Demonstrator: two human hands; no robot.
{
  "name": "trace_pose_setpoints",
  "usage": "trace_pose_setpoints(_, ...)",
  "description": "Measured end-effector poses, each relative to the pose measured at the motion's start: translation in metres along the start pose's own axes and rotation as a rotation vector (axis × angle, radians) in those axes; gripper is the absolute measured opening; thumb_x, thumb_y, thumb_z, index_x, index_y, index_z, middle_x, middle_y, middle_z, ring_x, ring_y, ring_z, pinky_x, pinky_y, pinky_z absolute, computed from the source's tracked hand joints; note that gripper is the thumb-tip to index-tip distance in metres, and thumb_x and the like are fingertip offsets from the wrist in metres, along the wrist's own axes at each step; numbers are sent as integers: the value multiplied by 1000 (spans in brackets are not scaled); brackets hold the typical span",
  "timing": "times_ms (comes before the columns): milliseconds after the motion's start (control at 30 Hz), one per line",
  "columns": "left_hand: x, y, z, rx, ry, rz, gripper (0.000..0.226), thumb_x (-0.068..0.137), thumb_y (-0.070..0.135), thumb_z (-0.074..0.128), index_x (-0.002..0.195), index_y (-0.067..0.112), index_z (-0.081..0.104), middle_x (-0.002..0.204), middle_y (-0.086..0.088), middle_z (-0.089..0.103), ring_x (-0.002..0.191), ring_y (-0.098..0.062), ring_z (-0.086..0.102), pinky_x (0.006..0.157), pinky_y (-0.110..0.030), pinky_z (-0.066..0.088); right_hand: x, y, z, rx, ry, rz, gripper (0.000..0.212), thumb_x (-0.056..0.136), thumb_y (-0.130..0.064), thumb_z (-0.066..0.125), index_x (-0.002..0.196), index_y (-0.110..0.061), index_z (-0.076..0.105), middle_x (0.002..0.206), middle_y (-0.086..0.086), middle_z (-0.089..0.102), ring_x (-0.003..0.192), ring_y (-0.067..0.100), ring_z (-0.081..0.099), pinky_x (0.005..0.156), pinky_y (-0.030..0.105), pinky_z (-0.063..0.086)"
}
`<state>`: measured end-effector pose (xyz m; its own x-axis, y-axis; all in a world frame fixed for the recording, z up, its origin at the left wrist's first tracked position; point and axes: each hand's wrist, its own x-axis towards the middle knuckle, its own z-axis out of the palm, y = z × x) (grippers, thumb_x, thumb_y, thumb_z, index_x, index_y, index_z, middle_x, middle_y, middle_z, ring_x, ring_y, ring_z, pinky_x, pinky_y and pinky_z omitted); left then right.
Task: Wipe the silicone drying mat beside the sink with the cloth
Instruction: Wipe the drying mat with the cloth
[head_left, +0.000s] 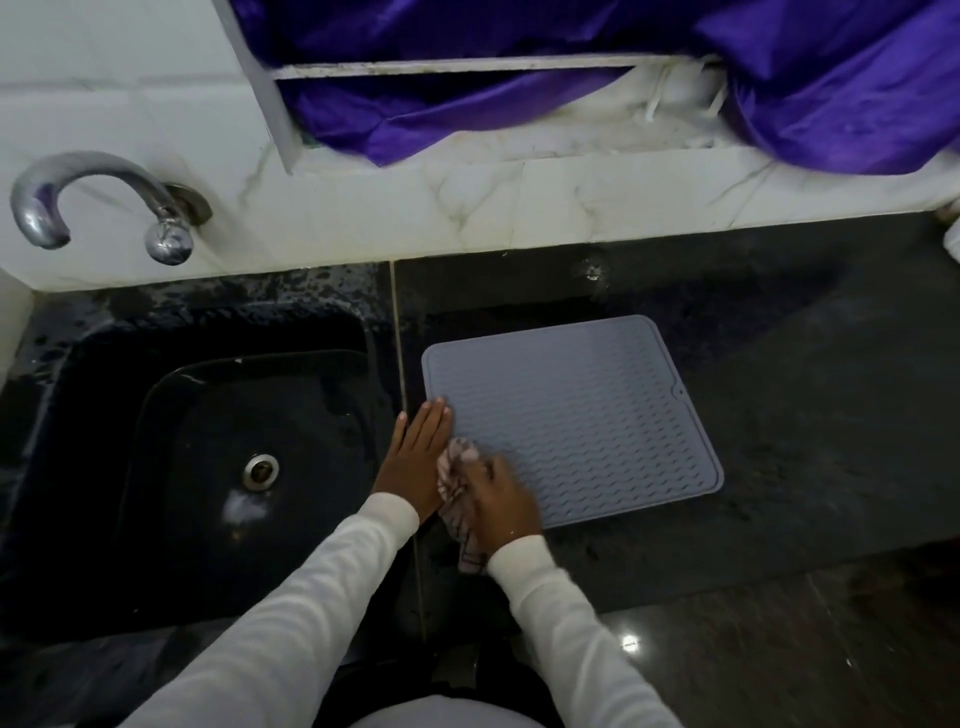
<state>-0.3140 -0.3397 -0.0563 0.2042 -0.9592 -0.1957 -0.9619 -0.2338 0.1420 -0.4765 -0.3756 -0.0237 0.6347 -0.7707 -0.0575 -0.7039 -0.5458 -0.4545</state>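
Two hands at the grey silicone drying mat (576, 415), laid on the dark counter (805, 415) beside the sink (223, 467)
The left hand (413, 462) is pressed flat, fingers together, on the mat's near-left edge; the right hand (498, 499) is clenched around the cloth (457, 499); overlapping strokes along the ridges are advised

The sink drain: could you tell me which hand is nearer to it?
Left. The left hand lies flat on the mat's sink-side edge, close beside the drain; the right hand holds the cloth further right on the mat.

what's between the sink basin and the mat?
Head view: a strip of dark countertop with a pale seam, and the left hand lying flat across it onto the mat edge, beside the sink.
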Motion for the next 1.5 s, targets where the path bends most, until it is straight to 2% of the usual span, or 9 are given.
trace_pose_setpoints(267, -2, 0, 9, 36, 13, 12, 68, 95, 38, 24, 153, 3, 15, 161, -14, 9, 149, -28, 11, 121, -47, 0, -2, 36, -4, -321, -87, -160, 60, 69, -26, 75, 122, -26, 48, 104, 14, 58, 49, 30, 58, 37, 33, 46)
trace_pose_setpoints(433, -4, -1, 10, 4, 64, 9, 61, 98, 29, 13, 154, 4, 13, 162, -12, 9, 149, -26, 11, 121, -47, 0, -2, 101, -43, -346, -48, 24, 43, 72, -15, 69, 113, -23, 55, 109, 18, 51, 45, 32, 56, 38, 37, 47)
trace_pose_setpoints(500, -4, -1, 11, -5, 55, 12, 61, 98, 29, 11, 154, 5, 10, 162, -10, 5, 150, -25, 7, 121, -46, -2, -1, 122, -61, -342, -70, 108, 42, 78, -20, 72, 117, -21, 57, 113, 17, 54, 59, 37, 62, 50, 45, 54)
trace_pose_setpoints(633, -4, -2, 9, -13, 47, 15, 62, 98, 30, 10, 155, 7, 6, 163, -8, 0, 150, -23, 1, 120, -45, -5, 5, 166, -88, -434, -19, 179, 40, 98, -44, 39, 130, -22, 46, 105, 5, 52, 93, 37, 61, 80, 47, 52)
trace_pose_setpoints(767, -4, -2, 7, -19, 46, 16, 63, 97, 31, 7, 154, 6, 8, 162, -9, 3, 150, -24, 4, 119, -44, -4, 7, 211, -108, -471, 18, 307, 46, 91, -24, 53, 136, -21, 43, 126, 14, 38, 82, 43, 61, 69, 46, 51)
trace_pose_setpoints(967, -4, 1, 7, -30, 36, 9, 64, 96, 32, 5, 154, 6, 5, 163, -10, -1, 150, -25, 1, 120, -43, -4, 13, 238, -133, -377, 110, 511, 43, 90, -18, 54, 131, -12, 44, 118, 24, 39, 71, 46, 59, 63, 45, 42)
trace_pose_setpoints(1200, -6, -2, 9, -52, 52, -20, 60, 100, 29, 9, 154, 6, -1, 162, -12, -3, 150, -26, -1, 119, -40, -8, 15, 199, -126, -260, 215, 427, 45, 83, -15, 68, 126, -12, 58, 116, 26, 47, 68, 47, 59, 65, 51, 52)
trace_pose_setpoints(1367, -6, -15, -1, -94, 37, 53, 61, 100, 33, 15, 154, 9, 0, 161, -9, -4, 150, -24, -3, 117, -35, -13, 14, 80, -80, 23, 188, 206, 23, 93, -29, 53, 114, -27, 62, 98, -18, 55, 78, 20, 57, 73, 24, 44)
trace_pose_setpoints(1500, -6, -9, -4, -192, 63, 42, 69, 98, 28, 46, 154, 20, 7, 160, -10, 10, 148, -27, 8, 119, -40, -3, 21, -2, -16, 33, 63, -6, 39, 83, -29, 44, 115, -17, 63, 98, 13, 61, 72, 34, 62, 55, 37, 54)
